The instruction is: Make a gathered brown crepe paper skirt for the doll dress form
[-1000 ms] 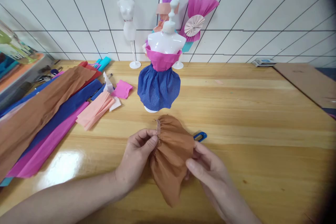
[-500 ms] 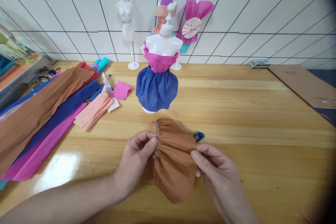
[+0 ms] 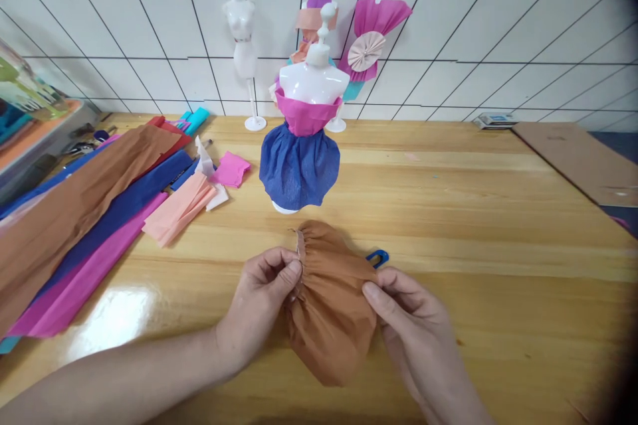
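A gathered brown crepe-paper skirt piece (image 3: 329, 302) lies on the wooden table (image 3: 473, 226) between my hands. My left hand (image 3: 259, 305) pinches its gathered left edge. My right hand (image 3: 409, 319) pinches its right edge, thumb on top. Just behind the piece stands a white mannequin bust (image 3: 314, 80) wearing a pink top and a blue paper skirt (image 3: 299, 169). A blue handle loop (image 3: 377, 257) pokes out from behind the brown piece, near my right hand.
Long brown, blue and pink crepe-paper strips (image 3: 84, 219) lie at the left, with peach and pink scraps (image 3: 199, 189) beside them. A bare mannequin (image 3: 242, 46) and two dressed ones (image 3: 363, 40) stand by the tiled wall. A cardboard sheet (image 3: 583, 159) lies at the right.
My right hand has moved from the lower right edge of the brown piece up to its upper right edge. The left hand keeps its pinch in place.
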Action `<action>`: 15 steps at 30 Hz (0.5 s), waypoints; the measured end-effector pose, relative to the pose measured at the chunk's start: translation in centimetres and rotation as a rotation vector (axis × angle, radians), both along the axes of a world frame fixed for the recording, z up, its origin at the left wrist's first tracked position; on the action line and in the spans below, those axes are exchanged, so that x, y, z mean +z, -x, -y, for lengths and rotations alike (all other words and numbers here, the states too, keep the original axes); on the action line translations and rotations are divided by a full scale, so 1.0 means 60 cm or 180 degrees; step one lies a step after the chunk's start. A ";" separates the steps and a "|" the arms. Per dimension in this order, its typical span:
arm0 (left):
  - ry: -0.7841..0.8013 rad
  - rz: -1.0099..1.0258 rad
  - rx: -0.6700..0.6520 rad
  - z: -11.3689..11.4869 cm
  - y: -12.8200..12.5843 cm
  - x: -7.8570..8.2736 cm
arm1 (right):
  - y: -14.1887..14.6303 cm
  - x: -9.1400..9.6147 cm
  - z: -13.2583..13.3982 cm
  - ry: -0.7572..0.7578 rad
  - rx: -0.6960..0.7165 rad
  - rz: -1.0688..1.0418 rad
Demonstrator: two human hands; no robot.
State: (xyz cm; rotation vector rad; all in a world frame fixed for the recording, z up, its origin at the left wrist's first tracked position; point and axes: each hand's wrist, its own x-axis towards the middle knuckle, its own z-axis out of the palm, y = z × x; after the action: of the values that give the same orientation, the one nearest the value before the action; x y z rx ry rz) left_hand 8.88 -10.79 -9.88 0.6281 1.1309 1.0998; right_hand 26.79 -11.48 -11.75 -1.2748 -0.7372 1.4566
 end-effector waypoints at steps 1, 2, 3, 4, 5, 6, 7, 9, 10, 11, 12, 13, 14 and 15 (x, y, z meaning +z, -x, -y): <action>-0.0009 -0.0015 -0.0012 0.000 0.000 0.001 | 0.002 0.004 0.000 -0.0002 0.0026 -0.0067; -0.0017 -0.0012 -0.0014 -0.001 0.000 0.002 | 0.005 0.010 0.000 -0.0002 0.0085 -0.0134; -0.0027 0.0002 -0.0009 -0.001 -0.001 0.004 | 0.009 0.016 0.001 0.0006 0.0174 -0.0192; -0.0030 0.0012 -0.0013 -0.002 -0.001 0.005 | 0.013 0.022 0.001 0.0020 0.0259 -0.0215; -0.0027 0.0013 -0.0012 -0.002 -0.001 0.006 | 0.016 0.025 0.002 0.0042 0.0320 -0.0195; -0.0023 0.0005 -0.0008 -0.002 -0.001 0.006 | 0.017 0.026 0.002 0.0064 0.0350 -0.0141; -0.0020 -0.0011 -0.0003 -0.003 -0.001 0.006 | 0.017 0.025 0.002 0.0076 0.0346 -0.0074; -0.0024 -0.0054 -0.0011 -0.003 0.001 0.004 | 0.011 0.017 0.001 0.0076 0.0275 0.0021; -0.0035 -0.0072 -0.0024 -0.003 0.001 0.002 | 0.007 0.011 0.000 0.0079 0.0231 0.0021; -0.0051 -0.0075 -0.0041 -0.003 0.002 0.001 | 0.003 0.006 -0.002 0.0089 0.0206 -0.0011; -0.0073 -0.0060 -0.0048 -0.003 0.002 0.000 | 0.000 0.002 -0.003 0.0094 0.0165 -0.0046; -0.0093 -0.0042 -0.0052 -0.003 0.003 0.000 | -0.003 -0.001 -0.004 0.0106 0.0109 -0.0070; -0.0108 -0.0029 -0.0055 -0.003 0.003 0.000 | -0.005 -0.002 -0.005 0.0127 0.0037 -0.0073; -0.0120 -0.0029 -0.0048 -0.003 0.003 0.000 | -0.005 -0.002 -0.005 0.0140 -0.0042 -0.0055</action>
State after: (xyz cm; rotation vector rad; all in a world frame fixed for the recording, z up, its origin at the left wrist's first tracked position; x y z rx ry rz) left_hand 8.69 -10.62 -9.88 0.6707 1.1140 1.1085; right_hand 27.11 -11.16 -11.85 -1.2965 -0.6874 1.4785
